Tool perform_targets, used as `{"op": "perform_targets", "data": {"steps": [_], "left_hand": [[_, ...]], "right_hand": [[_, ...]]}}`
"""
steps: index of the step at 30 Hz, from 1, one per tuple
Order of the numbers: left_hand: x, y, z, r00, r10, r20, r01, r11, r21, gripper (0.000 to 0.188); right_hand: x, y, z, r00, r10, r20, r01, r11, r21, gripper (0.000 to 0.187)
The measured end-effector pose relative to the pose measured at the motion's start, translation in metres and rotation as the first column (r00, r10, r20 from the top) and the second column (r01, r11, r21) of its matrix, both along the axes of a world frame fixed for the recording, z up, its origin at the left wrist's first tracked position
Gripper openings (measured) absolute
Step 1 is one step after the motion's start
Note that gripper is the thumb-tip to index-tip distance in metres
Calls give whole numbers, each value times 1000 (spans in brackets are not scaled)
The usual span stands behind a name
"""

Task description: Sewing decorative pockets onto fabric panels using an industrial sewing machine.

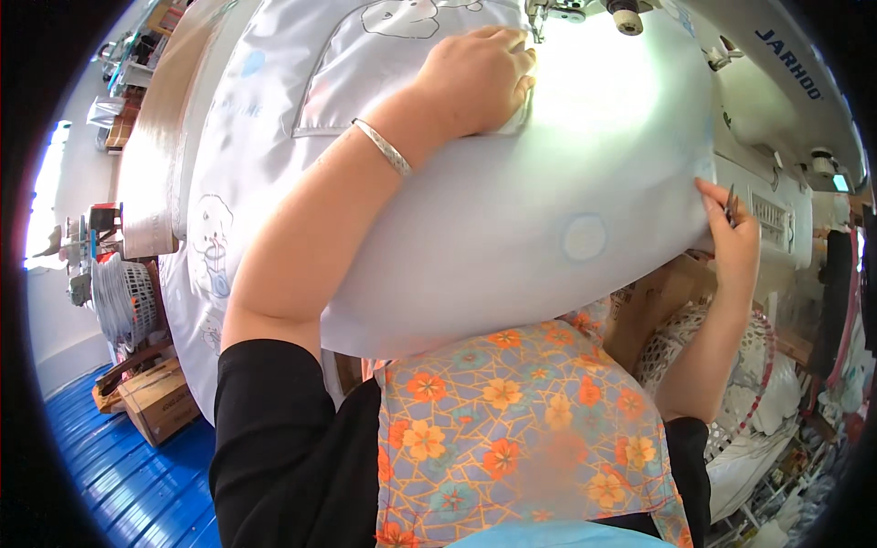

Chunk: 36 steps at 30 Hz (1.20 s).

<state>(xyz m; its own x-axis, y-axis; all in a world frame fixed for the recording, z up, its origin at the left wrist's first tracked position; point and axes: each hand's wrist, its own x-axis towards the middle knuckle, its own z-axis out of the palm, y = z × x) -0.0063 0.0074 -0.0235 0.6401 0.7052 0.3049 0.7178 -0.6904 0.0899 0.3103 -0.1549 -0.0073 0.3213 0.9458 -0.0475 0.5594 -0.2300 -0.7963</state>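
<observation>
A large white, shiny fabric piece (pixel 457 237) with printed cartoon animals and pale blue circles covers the sewing machine bed and hangs over its front edge. On it lies my left hand (pixel 480 82), palm down, fingers fairly flat on a pocket-like patch (pixel 343 91), close beside the needle and presser foot (pixel 537 27). My right hand (pixel 734 233) is at the fabric's right edge, thumb and forefinger by the cloth. A small dark pointed metal tool, apparently thread snips (pixel 730 206), is tucked in its fingers. The patch's right side is partly hidden under my left hand.
The sewing machine body (pixel 776 82) rises on the right, its lamp glaring on the cloth. A white lattice basket (pixel 685 356) and a cardboard box (pixel 639 310) stand below right. At left, another cardboard box (pixel 160 399) rests on the blue floor (pixel 119 475).
</observation>
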Motion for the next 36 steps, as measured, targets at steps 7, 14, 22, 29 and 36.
{"op": "perform_targets", "data": {"steps": [7,14,22,29,36], "left_hand": [[-12,-8,-11,984,-116,134,111,993,46,33],[-24,-42,-4,963,-170,209,168,985,27,30],[-151,-65,25,997,59,57,-66,989,129,25],[-178,-87,16,974,228,-2,-225,961,164,28],[-181,-90,13,969,246,36,-249,959,136,34]], "right_hand": [[-9,33,11,925,41,379,-32,999,-29,20],[-128,67,15,695,522,494,-695,664,276,31],[-134,78,-15,575,406,711,-800,460,385,28],[-133,74,-16,581,411,702,-790,491,366,25],[-132,80,-17,561,404,723,-790,523,321,26]]}}
